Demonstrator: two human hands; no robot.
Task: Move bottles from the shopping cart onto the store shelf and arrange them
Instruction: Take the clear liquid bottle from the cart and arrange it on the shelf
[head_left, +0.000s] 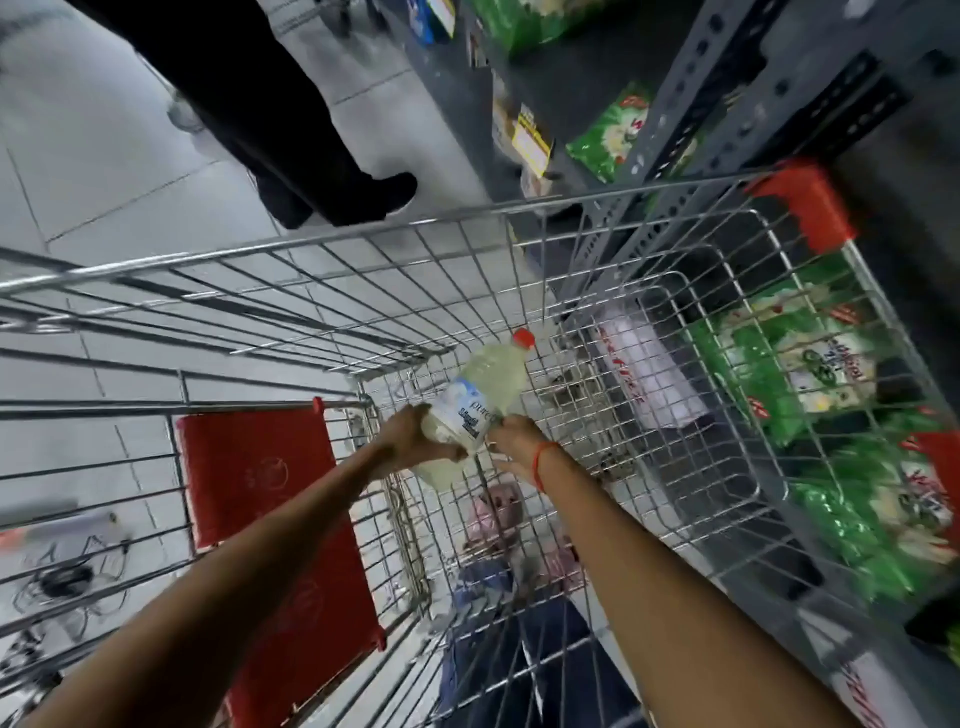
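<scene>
- Bottle (470, 402): clear plastic, pale yellowish liquid, red cap (523, 339), white-blue label. It lies tilted inside the shopping cart (332, 240), cap pointing away from you, body held above the wire floor.
- Your left hand (415, 434) wraps the bottle's lower body from the left, fingers curled around it, firm grip.
- Your right hand (511, 439) sits at the bottle's right side near the label; fingers bent, fingertips touching it. Whether it grips or only steadies, can't tell. Red string band (540, 462) on that wrist.
- Cart: wire basket, red child-seat flap (270, 509) on your left, red corner guard (805, 208) at the far right.
- Under the basket, through the mesh: something pinkish and blue, blurred, can't identify.
- Store shelf (727, 104): grey metal with perforated uprights, just beside the cart on the right. Green packages (613, 137) on it, more green bags (810, 358) lower down.
- Another person's dark trouser legs and shoes (363, 200) stand on the tiled floor (104, 156) beyond the cart's far edge.
</scene>
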